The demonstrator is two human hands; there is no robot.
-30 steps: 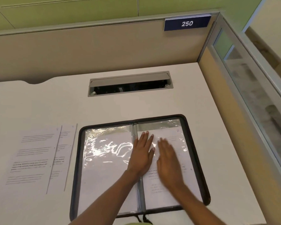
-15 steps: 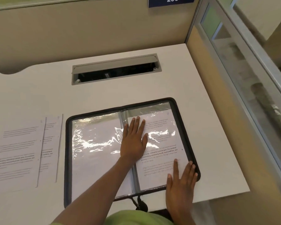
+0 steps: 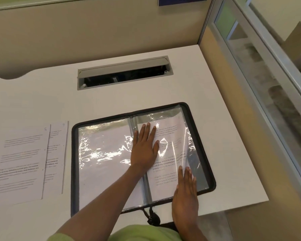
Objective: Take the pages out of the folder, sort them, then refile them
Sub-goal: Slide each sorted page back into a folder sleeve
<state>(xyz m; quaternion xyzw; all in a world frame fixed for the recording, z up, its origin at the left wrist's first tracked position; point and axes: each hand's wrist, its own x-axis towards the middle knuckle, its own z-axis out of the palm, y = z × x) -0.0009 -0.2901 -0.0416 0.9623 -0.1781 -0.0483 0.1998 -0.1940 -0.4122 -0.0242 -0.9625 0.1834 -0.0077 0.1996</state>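
Right grip [image 3: 186, 193] shifted down, flat on page [image 3: 167, 178] ahead; left grip [image 3: 144, 148] flat, pinning folder [image 3: 74, 162]; nothing clasped; page-slide likely starting.

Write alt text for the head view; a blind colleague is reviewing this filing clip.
A left hand lies flat by the spine of an open zip folder on a white desk; right hand touches the printed page in its right half. Two loose pages lie left of it.

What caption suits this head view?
Left hand and right hand flat on a page in the open folder; two loose pages lie on the desk beside it.
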